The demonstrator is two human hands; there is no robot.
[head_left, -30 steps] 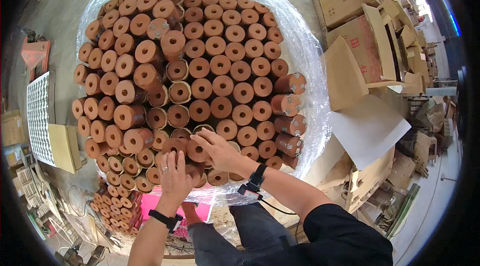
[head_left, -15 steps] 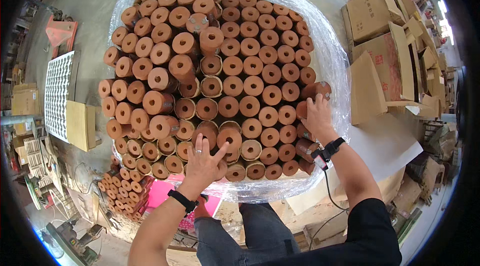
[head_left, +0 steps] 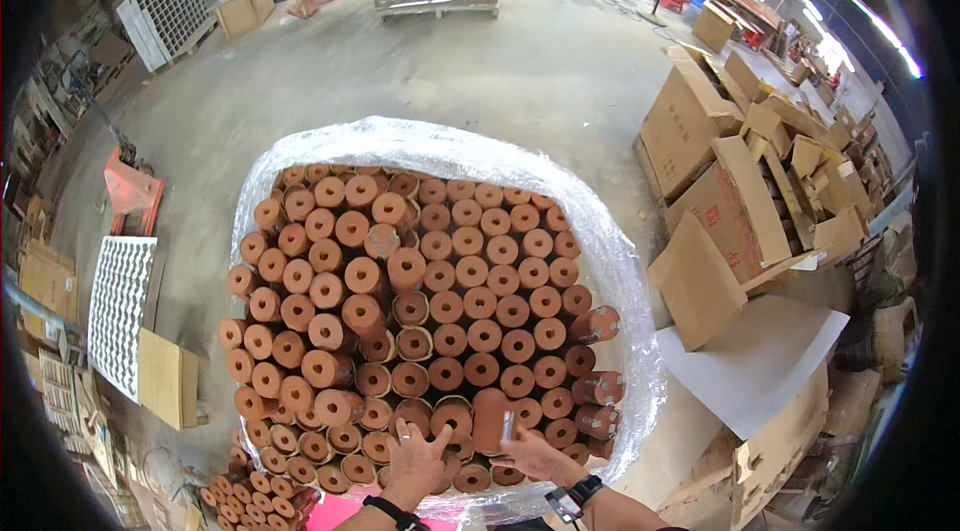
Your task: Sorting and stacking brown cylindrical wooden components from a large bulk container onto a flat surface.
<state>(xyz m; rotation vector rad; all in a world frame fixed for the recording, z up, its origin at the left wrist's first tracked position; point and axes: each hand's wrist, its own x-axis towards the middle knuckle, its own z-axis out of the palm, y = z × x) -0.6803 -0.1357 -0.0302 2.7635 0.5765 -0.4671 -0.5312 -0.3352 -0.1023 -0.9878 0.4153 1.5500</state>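
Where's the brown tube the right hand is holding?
In the head view, the brown tube is low near the middle, just left of the right hand and over the wrapped stack of tubes.

Pallet jack [head_left: 133, 187], heaped cartons [head_left: 688, 131] — this is a workshop

At half past six, I hold my left hand [head_left: 420, 469] low, fingers [head_left: 405, 438] spread toward twelve, thumb slanting toward one. My right hand [head_left: 541, 456], at half past five, points toward ten with bent fingers. My left forearm [head_left: 368, 521] enters near seven, my right forearm [head_left: 622, 513] near five.
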